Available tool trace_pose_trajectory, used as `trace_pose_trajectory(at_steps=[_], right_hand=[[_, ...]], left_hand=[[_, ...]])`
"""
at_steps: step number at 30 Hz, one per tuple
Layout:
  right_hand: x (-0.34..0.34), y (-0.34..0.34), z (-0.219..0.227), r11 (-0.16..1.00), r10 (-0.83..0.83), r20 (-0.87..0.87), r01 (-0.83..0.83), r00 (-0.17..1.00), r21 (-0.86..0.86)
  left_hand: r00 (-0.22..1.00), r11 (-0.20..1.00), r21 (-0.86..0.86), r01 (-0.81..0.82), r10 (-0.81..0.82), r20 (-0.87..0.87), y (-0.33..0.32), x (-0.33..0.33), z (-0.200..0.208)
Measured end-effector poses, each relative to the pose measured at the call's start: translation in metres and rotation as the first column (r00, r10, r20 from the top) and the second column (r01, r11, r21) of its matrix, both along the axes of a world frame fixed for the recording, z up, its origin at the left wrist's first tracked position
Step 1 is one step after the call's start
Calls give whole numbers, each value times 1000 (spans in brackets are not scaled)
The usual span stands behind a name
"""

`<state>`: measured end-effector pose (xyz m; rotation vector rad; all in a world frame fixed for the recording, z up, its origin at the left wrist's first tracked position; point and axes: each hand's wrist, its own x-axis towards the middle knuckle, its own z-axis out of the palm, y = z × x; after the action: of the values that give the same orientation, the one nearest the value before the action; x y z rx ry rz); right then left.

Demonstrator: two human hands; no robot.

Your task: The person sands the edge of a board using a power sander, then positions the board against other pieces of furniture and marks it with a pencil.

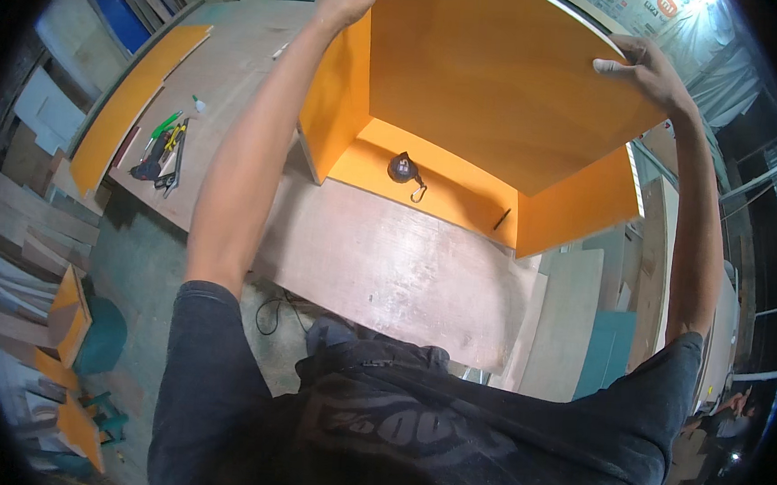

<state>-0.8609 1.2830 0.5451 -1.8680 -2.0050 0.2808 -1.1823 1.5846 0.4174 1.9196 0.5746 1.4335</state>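
A large orange board (497, 71) stands tilted over an orange open box frame (623, 190) on the workbench. My right hand (652, 76) grips the board's right edge, thumb lying on the orange face and the other fingers behind. Up at the picture's top edge, my left hand (348, 0) is closed at the board's upper left corner; part of it is cut off. Inside the frame, a dark tape measure (400, 168) with a metal clip rests on the orange bottom panel, and a thin dark pen-like stick (502, 219) lies near the right side.
Pliers (175, 133) and several other hand tools lie on the bench (388, 251) to the left, near a small white bottle (198, 105). An orange strip (120, 124) runs along the far left. Board offcuts (68, 316) are stacked at lower left. Another person (732, 419) is at far right.
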Motion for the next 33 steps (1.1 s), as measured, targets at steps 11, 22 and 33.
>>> trace_pose_trajectory(at_steps=[11,22,33], right_hand=[[96,134,-94,990,18,-177,-42,984,-135],[136,180,-135,977,26,-199,-67,980,-202],[163,202,-150,981,53,-108,-72,993,-181]], left_hand=[[548,923,311,225,144,-824,98,66,43],[518,778,519,354,299,-802,145,109,-3],[521,654,664,363,448,-726,149,122,-17]])
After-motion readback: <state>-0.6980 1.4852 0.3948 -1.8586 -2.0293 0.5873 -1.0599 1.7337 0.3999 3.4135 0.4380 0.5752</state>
